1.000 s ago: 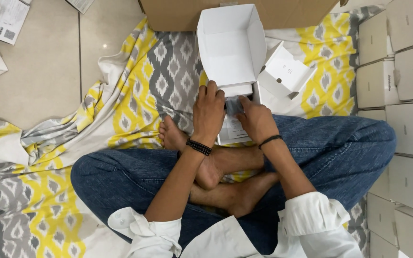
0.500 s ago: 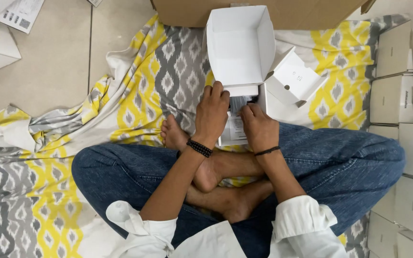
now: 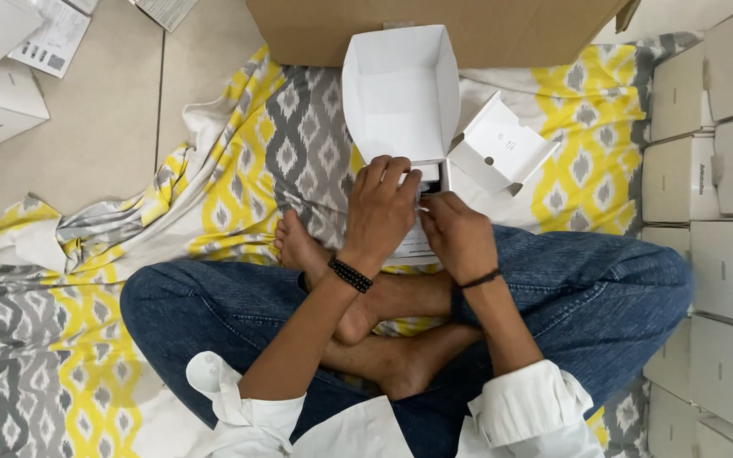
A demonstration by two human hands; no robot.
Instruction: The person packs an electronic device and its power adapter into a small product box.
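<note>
Left hand (image 3: pixel 381 206) and right hand (image 3: pixel 460 235) close together, both pinching a small dark item (image 3: pixel 432 180) at the open white box's (image 3: pixel 400 89) six o'clock edge; advise level entry, inner tray (image 3: pixel 502 151) lying at three o'clock.

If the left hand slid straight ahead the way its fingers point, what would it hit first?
Most likely the open white box just beyond the left hand. Its near edge lies right past the fingers, which rest on a small dark item. Depth is hard to judge.
</note>
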